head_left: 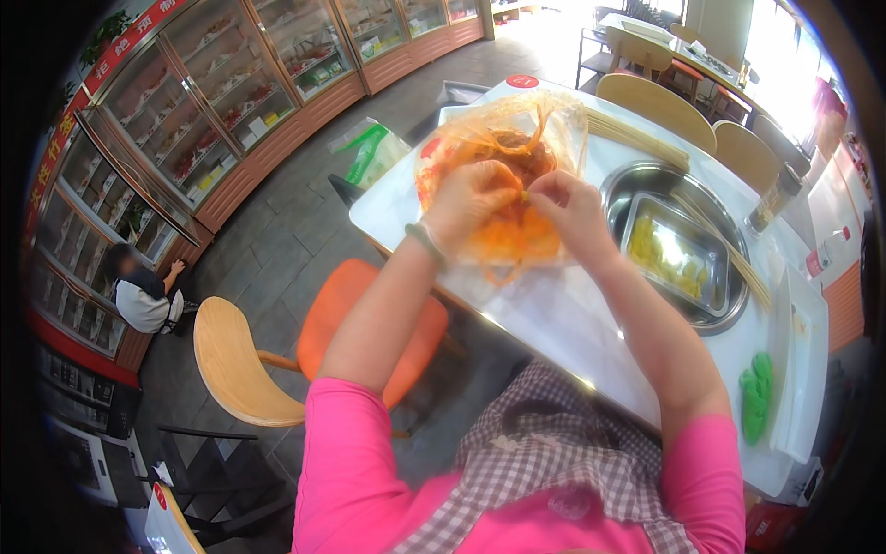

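Over a clear plastic bag [574,115], my left hand [475,198] and my right hand [570,210] meet fingertip to fingertip. The bag lies spread on the white table and holds reddish-brown, wet-looking food [531,164]. A small yellow piece [525,196] shows in the pinch of my right fingers. My left fingers are also closed at that spot; what they grip is too small to make out. Right of the bag, a round steel bowl [616,189] holds a rectangular metal tray [678,300] with yellow food pieces [657,254]. Thin wooden sticks [738,263] lie across the bowl.
A bundle of wooden skewers [637,138] lies behind the bowl. At the table's right are a white tray [810,369], a crumpled green bag [757,397] and a bottle [828,251]. An orange chair [337,314] stands left; a person [146,291] crouches by glass-door fridges [231,78].
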The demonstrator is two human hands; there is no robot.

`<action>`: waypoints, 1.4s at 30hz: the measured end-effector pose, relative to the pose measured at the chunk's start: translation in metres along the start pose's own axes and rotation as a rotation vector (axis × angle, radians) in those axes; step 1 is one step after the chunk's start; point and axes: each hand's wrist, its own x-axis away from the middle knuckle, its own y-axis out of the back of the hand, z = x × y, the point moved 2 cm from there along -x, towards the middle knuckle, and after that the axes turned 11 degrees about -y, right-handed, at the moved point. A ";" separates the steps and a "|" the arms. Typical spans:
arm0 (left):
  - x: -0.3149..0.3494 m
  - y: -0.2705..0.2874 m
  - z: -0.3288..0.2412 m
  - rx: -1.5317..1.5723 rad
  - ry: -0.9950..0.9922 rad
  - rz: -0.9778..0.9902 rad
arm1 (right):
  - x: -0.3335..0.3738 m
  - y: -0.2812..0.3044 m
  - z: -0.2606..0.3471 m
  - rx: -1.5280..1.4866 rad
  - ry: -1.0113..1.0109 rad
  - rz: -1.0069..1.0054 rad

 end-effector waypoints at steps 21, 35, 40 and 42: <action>-0.003 0.001 -0.001 -0.095 -0.008 0.027 | 0.000 -0.001 0.004 0.012 -0.023 -0.010; -0.001 -0.001 -0.009 -0.166 0.043 0.003 | 0.003 -0.002 0.003 -0.007 -0.044 0.000; -0.001 0.002 -0.001 -0.297 -0.064 0.013 | 0.003 -0.002 0.000 -0.006 -0.051 0.003; -0.002 0.004 0.004 -0.358 -0.055 0.035 | 0.004 -0.002 0.001 -0.004 -0.053 0.006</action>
